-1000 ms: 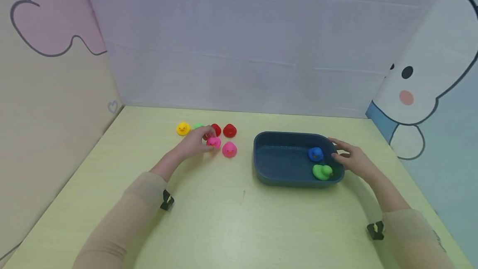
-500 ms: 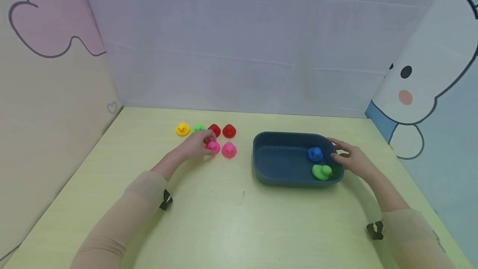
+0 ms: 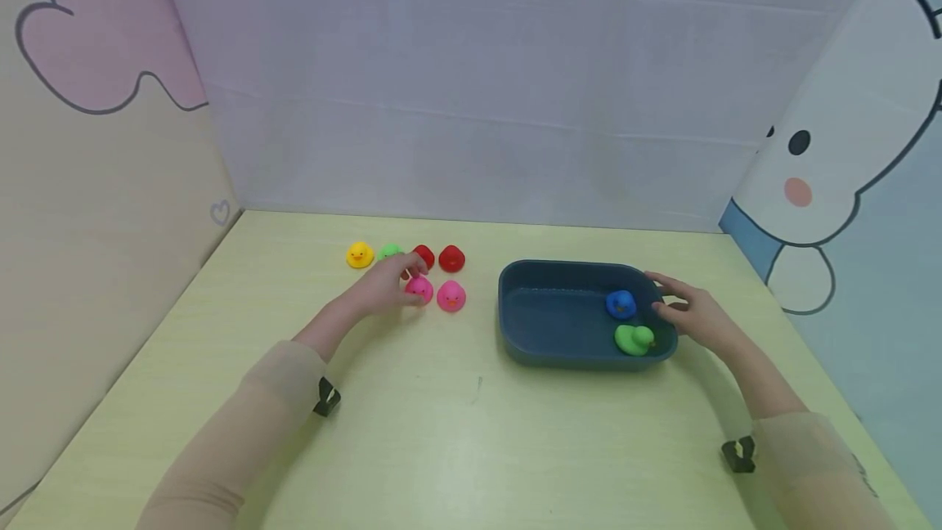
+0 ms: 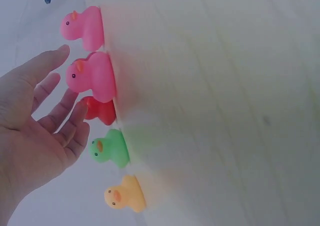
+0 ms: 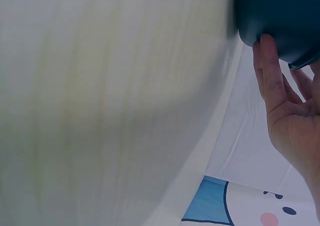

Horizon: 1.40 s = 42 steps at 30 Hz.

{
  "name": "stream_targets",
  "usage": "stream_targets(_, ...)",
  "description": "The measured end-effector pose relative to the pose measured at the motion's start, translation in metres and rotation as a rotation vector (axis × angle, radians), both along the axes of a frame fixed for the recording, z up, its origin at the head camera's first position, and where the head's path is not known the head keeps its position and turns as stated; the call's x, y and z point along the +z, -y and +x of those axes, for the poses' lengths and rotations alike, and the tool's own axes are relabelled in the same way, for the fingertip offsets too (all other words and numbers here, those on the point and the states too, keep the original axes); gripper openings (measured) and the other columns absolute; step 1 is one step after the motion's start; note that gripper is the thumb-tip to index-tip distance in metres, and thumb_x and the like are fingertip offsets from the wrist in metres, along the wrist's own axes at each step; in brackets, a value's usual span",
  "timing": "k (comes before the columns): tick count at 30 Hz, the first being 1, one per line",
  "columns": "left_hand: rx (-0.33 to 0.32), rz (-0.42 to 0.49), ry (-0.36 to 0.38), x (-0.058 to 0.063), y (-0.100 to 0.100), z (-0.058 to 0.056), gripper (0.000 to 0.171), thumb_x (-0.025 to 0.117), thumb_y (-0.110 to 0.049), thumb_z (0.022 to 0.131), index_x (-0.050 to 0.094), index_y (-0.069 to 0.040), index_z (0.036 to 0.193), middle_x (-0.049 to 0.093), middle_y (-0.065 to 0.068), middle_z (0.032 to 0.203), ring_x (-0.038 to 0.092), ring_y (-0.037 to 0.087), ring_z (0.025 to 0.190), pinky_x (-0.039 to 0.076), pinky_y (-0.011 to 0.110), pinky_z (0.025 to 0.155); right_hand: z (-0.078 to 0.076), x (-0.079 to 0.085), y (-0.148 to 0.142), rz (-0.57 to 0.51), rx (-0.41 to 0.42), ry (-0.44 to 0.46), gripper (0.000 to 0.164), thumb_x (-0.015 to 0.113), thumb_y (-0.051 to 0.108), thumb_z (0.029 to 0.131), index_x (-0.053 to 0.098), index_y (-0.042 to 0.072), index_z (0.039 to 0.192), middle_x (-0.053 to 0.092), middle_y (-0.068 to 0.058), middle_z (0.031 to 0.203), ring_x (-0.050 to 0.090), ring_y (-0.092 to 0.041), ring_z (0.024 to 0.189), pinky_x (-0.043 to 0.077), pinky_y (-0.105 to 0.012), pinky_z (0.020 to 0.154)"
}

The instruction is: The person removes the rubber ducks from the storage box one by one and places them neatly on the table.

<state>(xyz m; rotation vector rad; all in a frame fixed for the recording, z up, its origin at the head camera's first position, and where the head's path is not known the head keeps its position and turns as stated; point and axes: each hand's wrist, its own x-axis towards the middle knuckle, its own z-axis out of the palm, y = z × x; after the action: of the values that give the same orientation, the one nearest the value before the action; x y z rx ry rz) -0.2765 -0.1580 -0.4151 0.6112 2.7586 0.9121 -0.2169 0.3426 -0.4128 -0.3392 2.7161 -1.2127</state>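
The person's left hand point(image 3: 379, 285) has its thumb and fingers apart at a small, smooth pink toy duck point(image 3: 420, 289), which sits upright on the pale wood-grain table point(image 3: 441, 448); whether any fingertip touches it cannot be told. Just past those fingers stands a red toy duck point(image 3: 424, 254) and, beyond the knuckles, a partly hidden light green toy duck point(image 3: 390, 250); a wide closing sweep could knock either. A second pink duck point(image 3: 451, 297) sits just right of the hand, liable to be bumped if the thumb swings out. Farther off are another red duck point(image 3: 452, 259), beyond and right, and a yellow toy duck point(image 3: 360, 255), beyond and left. Well to the right is a dark blue rounded-rectangular tray point(image 3: 552, 321) holding a blue duck point(image 3: 621, 305) and a bright green duck point(image 3: 633, 340). The right hand point(image 3: 699, 317) rests fairly straight fingers against its right end; too hard a push there might slide it.
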Motion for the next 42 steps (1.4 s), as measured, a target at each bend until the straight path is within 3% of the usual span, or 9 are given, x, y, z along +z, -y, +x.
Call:
stream_targets(6, -0.019, 0.022, -0.009, 0.011, -0.004, 0.005, 0.045, 0.075, -0.017, 0.08, 0.056, -0.003, 0.119, 0.058, 0.011, 0.117, 0.051, 0.027, 0.106, 0.048, 0.039, 0.088, 0.0, 0.001, 0.0, -0.002, 0.0, -0.001, 0.055, 0.05, 0.016, 0.097, 0.029, 0.008, 0.147, 0.042, -0.032, 0.132, 0.057, -0.006, 0.103, 0.055, -0.028, 0.067)
stream_targets(11, -0.016, 0.024, -0.017, 0.02, -0.008, 0.012, 0.044, 0.073, -0.017, 0.082, 0.055, -0.008, 0.12, 0.058, 0.013, 0.12, 0.051, 0.027, 0.11, 0.046, 0.04, 0.092, 0.001, 0.001, 0.002, -0.005, 0.0, -0.001, 0.055, 0.05, 0.017, 0.097, 0.03, 0.007, 0.147, 0.042, -0.031, 0.132, 0.057, -0.007, 0.103, 0.055, -0.028, 0.067)
stream_targets(21, 0.025, 0.023, -0.023, 0.045, -0.023, 0.033, 0.05, 0.074, -0.019, 0.082, 0.053, -0.013, 0.127, 0.057, 0.006, 0.12, 0.051, 0.027, 0.116, 0.048, 0.04, 0.093, 0.001, 0.001, 0.003, 0.008, -0.002, 0.001, 0.055, 0.049, 0.018, 0.098, 0.028, 0.007, 0.148, 0.041, -0.032, 0.133, 0.051, -0.045, 0.116, 0.055, -0.029, 0.068)
stream_targets(23, 0.028, 0.031, -0.036, 0.048, -0.027, 0.036, 0.049, 0.073, -0.019, 0.082, 0.054, -0.013, 0.126, 0.057, 0.006, 0.119, 0.051, 0.026, 0.114, 0.047, 0.04, 0.093, 0.002, 0.001, 0.003, 0.008, -0.002, 0.004, 0.055, 0.049, 0.018, 0.098, 0.028, 0.007, 0.148, 0.041, -0.032, 0.133, 0.053, -0.041, 0.115, 0.055, -0.03, 0.068)
stream_targets(26, 0.028, 0.056, -0.057, 0.053, -0.033, 0.042, 0.047, 0.073, -0.018, 0.082, 0.055, -0.011, 0.125, 0.057, 0.007, 0.119, 0.05, 0.026, 0.113, 0.047, 0.041, 0.094, 0.001, 0.002, 0.003, 0.001, -0.007, 0.006, 0.055, 0.05, 0.018, 0.097, 0.029, 0.007, 0.147, 0.042, -0.031, 0.133, 0.059, -0.019, 0.107, 0.055, -0.029, 0.067)
stream_targets(30, 0.011, 0.086, -0.095, 0.057, -0.043, 0.049, 0.042, 0.071, -0.017, 0.083, 0.057, -0.01, 0.123, 0.058, 0.008, 0.119, 0.049, 0.025, 0.112, 0.046, 0.04, 0.094, 0.001, 0.002, 0.002, -0.009, -0.004, 0.005, 0.055, 0.05, 0.018, 0.097, 0.029, 0.006, 0.147, 0.043, -0.032, 0.133, 0.055, 0.005, 0.096, 0.055, -0.028, 0.067)
stream_targets(37, 0.007, 0.163, -0.126, 0.061, -0.06, 0.06, 0.044, 0.071, -0.02, 0.084, 0.057, -0.014, 0.125, 0.058, 0.004, 0.118, 0.052, 0.02, 0.111, 0.046, 0.038, 0.094, 0.002, 0.004, 0.002, -0.009, -0.008, 0.011, 0.055, 0.05, 0.016, 0.097, 0.029, 0.007, 0.147, 0.042, -0.031, 0.134, 0.052, 0.013, 0.092, 0.055, -0.028, 0.067)
stream_targets(42, 0.022, 0.208, -0.175, 0.064, -0.073, 0.063, 0.044, 0.072, -0.024, 0.084, 0.057, -0.017, 0.125, 0.058, 0.002, 0.116, 0.052, 0.018, 0.107, 0.047, 0.036, 0.091, 0.003, 0.004, 0.002, -0.007, -0.009, 0.011, 0.055, 0.05, 0.016, 0.097, 0.029, 0.007, 0.147, 0.042, -0.032, 0.133, 0.054, 0.01, 0.094, 0.055, -0.028, 0.067)
